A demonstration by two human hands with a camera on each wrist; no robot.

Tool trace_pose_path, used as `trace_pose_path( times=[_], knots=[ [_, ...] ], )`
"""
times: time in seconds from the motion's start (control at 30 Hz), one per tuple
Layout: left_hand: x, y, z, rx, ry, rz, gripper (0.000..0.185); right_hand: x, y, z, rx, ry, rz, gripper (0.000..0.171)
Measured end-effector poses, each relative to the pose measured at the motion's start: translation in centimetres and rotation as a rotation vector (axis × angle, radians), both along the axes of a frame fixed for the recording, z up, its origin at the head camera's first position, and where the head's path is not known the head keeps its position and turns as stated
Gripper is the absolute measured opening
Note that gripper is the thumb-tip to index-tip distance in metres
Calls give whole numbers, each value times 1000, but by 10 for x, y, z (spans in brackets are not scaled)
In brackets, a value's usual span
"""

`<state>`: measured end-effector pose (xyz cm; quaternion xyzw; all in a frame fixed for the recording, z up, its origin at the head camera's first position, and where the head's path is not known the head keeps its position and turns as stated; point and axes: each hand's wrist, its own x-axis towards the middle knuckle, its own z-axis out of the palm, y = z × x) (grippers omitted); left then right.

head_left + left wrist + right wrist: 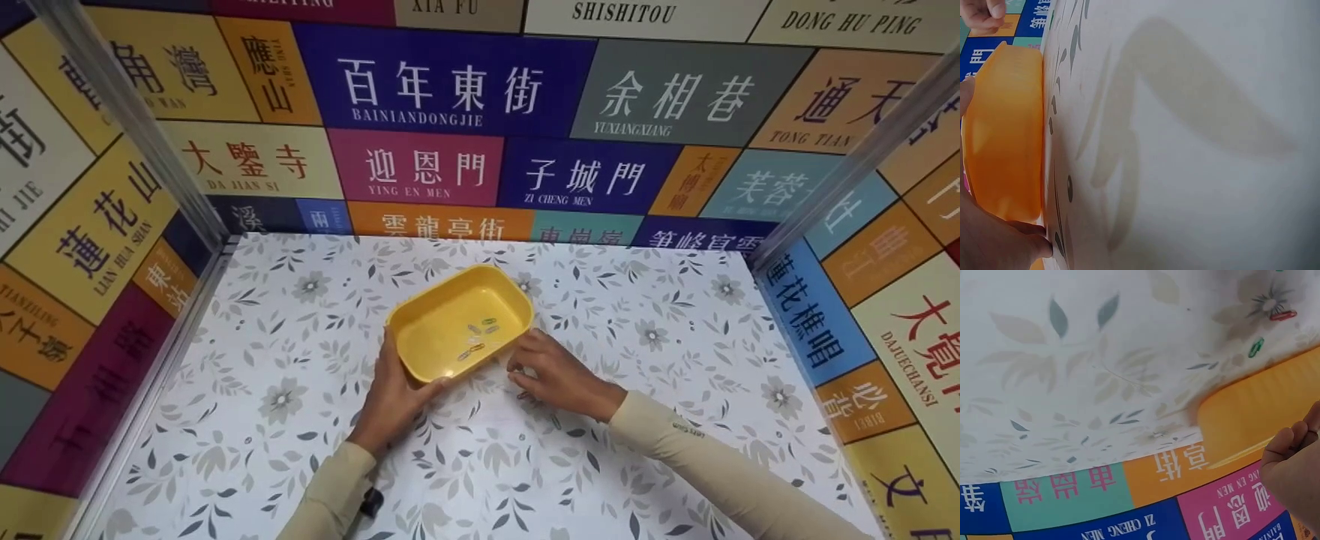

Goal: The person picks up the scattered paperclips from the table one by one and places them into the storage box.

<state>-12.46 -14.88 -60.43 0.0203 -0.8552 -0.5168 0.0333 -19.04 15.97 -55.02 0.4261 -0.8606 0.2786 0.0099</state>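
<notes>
A shallow yellow plastic tray (431, 311) rests on the table, holding several small coloured paper clips (478, 346). My left hand (394, 405) grips its near left corner, fingers along the left end and thumb at the near side. In the left wrist view, this hand (994, 242) lies against the tray wall (1010, 135). Close to the tray's right end is my right hand (559, 375), fingers bent; whether they pinch anything is hidden. On the table in the right wrist view lie a red paper clip (1283, 315) and a green paper clip (1256, 347) beside the tray (1258, 410).
The table (637, 457) has a white cover with grey leaves and flowers. Behind it stands a wall of coloured signs (442, 82), with more panels at both sides. Clear corner strips (150, 142) run down where the panels meet.
</notes>
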Motion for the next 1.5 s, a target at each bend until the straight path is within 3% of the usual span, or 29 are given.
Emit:
trace_pose_path(
  times=[0.23, 0.63, 0.87, 1.1, 1.5],
  knots=[
    [1, 1, 1, -2, -46, 8, 140, 2, 16, -14, -15, 15, -39, 7],
    [-1, 2, 0, 4, -27, 6, 140, 10, 32, -33, -7, -35, -71, 4],
    [0, 2, 1, 7, -38, 5, 139, 15, 37, -43, -33, -15, -9, 4],
    [0, 3, 1, 3, -69, 16, 140, 16, 39, -48, -21, -54, -24, 4],
    [0, 2, 1, 7, -61, 11, 139, 16, 38, -52, -41, -73, -42, 6]
  ],
)
